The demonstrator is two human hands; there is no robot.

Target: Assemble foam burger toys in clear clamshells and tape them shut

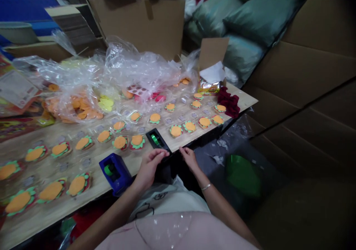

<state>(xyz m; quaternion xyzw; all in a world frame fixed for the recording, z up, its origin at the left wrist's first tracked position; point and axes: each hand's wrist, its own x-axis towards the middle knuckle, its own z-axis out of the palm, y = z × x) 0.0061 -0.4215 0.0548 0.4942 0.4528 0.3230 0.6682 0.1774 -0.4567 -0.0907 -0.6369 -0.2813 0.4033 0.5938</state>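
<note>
My left hand (150,166) is closed in a pinch at the near end of a black tape dispenser (164,145) holding a green-cored roll. Just to its right, past the table edge, my right hand (190,158) has thumb and forefinger pressed together. Anything between the fingertips of either hand is too small to make out. A blue tape dispenser (122,181), also with a green core, stands left of my left hand. Toy felt-like burgers (176,131) with orange tops and green frilled layers lie in rows of clear plastic trays on the table (139,128).
Clear plastic bags (144,70) with orange, yellow and red pieces cover the table's back. A small open carton (213,53) and dark red cloth (228,102) are at the right end. Large cardboard boxes (164,23) and stuffed sacks (258,20) stand behind. A green object (243,176) lies on the floor.
</note>
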